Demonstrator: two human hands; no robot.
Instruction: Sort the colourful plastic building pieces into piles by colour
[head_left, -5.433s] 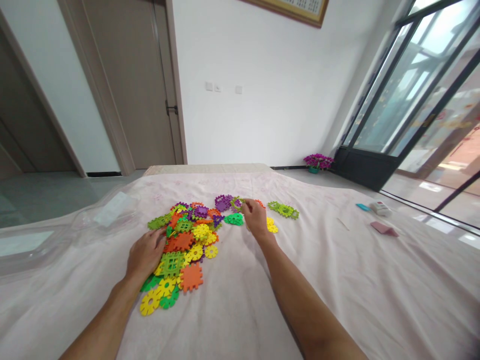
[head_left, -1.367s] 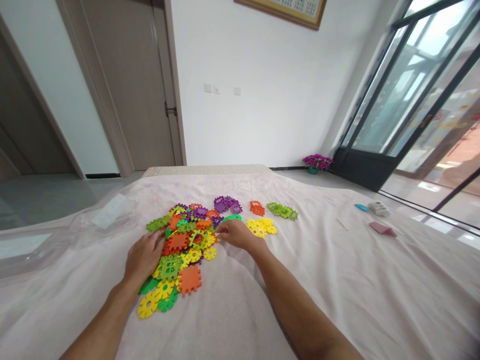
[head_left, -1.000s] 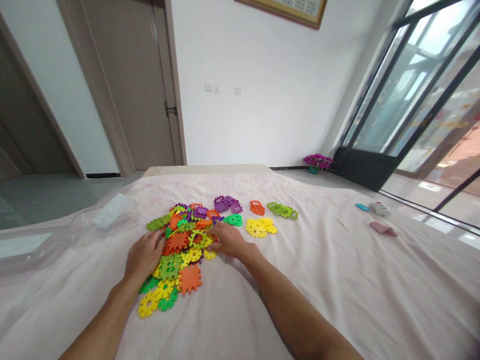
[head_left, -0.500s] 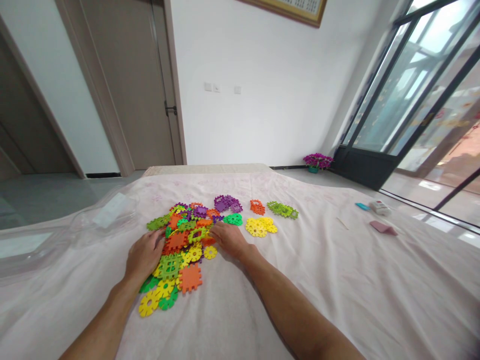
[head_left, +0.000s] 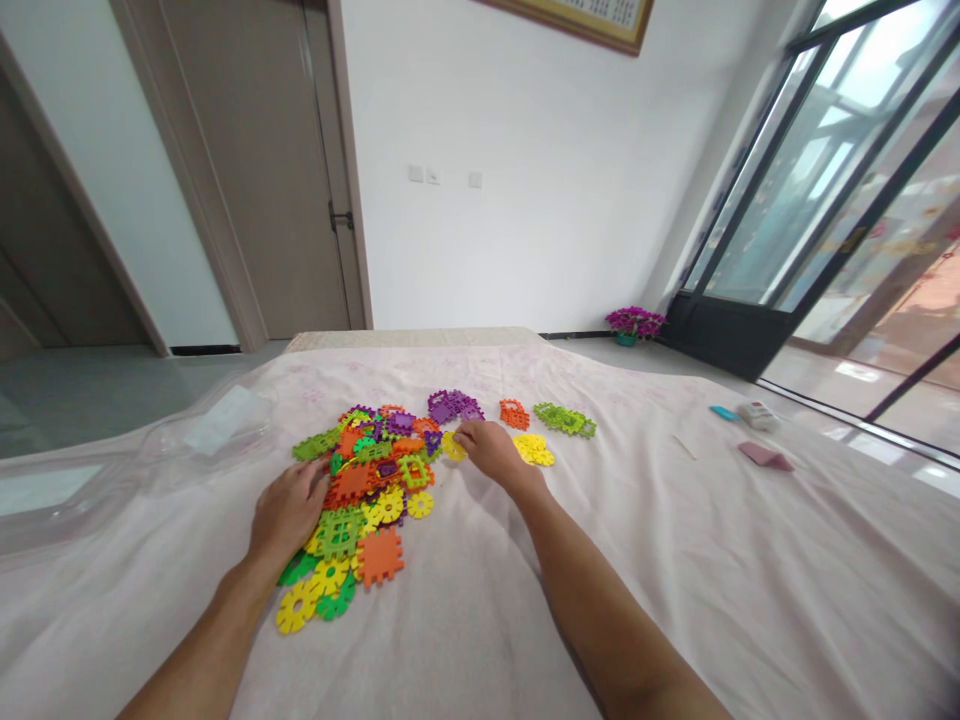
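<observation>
A mixed pile of plastic building pieces lies on the cloth, with an orange square piece (head_left: 381, 556) and a yellow toothed disc (head_left: 298, 606) at its near end. My left hand (head_left: 291, 500) rests against the pile's left side, fingers loosely apart and touching the pieces, gripping none that I can see. To the right of the pile, my right hand (head_left: 491, 452) pinches a yellow disc piece (head_left: 452, 447) at its edge. Behind that hand lie purple pieces (head_left: 454, 406). Beyond its wrist is a cluster of yellow discs (head_left: 535, 450), partly covered.
Orange pieces (head_left: 514, 414) and light green pieces (head_left: 565, 420) lie in separate groups at the back. Clear plastic containers (head_left: 225, 430) stand at the left. A pink folded item (head_left: 765, 456), a white object (head_left: 759, 416) and a blue item (head_left: 724, 413) lie far right on the rumpled cloth (head_left: 675, 560).
My right hand has moved right and slightly away from the pile with a yellow disc, now covering the green pieces and part of the yellow cluster. My left hand has stayed.
</observation>
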